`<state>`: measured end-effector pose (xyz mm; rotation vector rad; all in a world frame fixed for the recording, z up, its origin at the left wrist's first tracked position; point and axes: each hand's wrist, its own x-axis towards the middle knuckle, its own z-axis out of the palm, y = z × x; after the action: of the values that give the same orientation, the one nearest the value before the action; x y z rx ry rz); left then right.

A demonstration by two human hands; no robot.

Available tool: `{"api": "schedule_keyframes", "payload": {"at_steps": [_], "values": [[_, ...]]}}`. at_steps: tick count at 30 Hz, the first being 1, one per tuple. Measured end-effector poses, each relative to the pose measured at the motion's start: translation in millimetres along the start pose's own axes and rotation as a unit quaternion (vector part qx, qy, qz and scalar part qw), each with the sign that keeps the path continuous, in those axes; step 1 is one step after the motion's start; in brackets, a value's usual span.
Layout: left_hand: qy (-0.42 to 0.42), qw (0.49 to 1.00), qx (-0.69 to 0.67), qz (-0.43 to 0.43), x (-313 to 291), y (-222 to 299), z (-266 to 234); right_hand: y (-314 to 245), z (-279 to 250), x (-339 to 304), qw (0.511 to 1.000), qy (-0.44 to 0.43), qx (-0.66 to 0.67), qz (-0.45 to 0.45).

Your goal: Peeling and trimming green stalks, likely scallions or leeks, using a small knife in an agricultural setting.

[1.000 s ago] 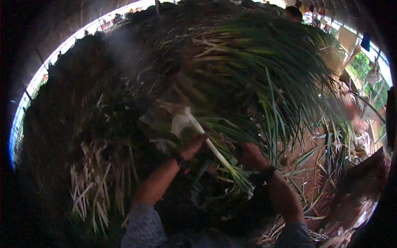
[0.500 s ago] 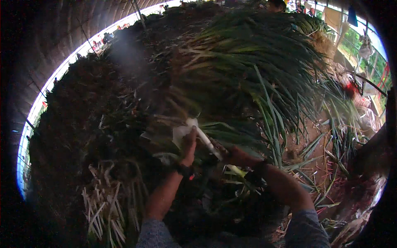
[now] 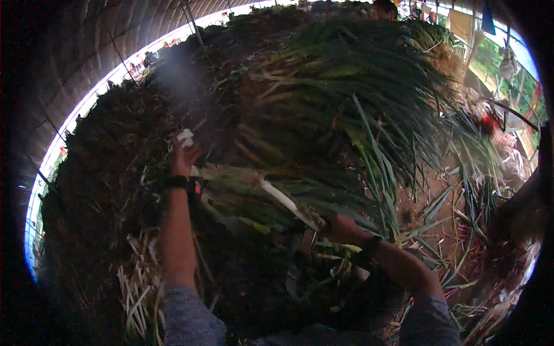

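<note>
R hand (image 3: 343,229) grips 1 stalk (image 3: 283,197); L hand (image 3: 185,158) w/ white scrap (image 3: 185,137)

Left arm (image 3: 178,242): stretched forward, the bare forearm nearly straight up the view.
Left wrist (image 3: 180,172): roughly in line with the forearm.
Left hand (image 3: 184,155): well ahead of the right hand (image 3: 341,230), fingers pointing forward; their exact bend is hard to make out.
Right arm (image 3: 407,268): bent, forearm slanting inward from lower right.
Right wrist (image 3: 368,242): close to straight.
Right hand: fingers curled closed.
</note>
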<state>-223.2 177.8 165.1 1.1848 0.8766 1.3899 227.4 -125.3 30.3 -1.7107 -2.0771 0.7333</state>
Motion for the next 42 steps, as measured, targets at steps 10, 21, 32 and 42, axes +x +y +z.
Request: {"api": "schedule_keyframes", "payload": {"at_steps": [10, 21, 32, 42], "values": [[-0.284, 0.924, 0.230, -0.112, -227, -78, 208, -17, -25, 6, 0.997, 0.052, 0.046, 0.028], [-0.042, 0.941, 0.320, 0.105, -248, -58, 211, 18, -9, -3, 0.993, 0.095, -0.010, 0.074], [-0.112, 0.986, 0.060, -0.112, -316, -166, 238, -2, -4, -7, 0.997, 0.047, -0.063, 0.016], [0.192, 0.970, -0.072, 0.132, -149, -36, 99, -24, -54, -46, 0.982, -0.097, -0.156, 0.035]]}}
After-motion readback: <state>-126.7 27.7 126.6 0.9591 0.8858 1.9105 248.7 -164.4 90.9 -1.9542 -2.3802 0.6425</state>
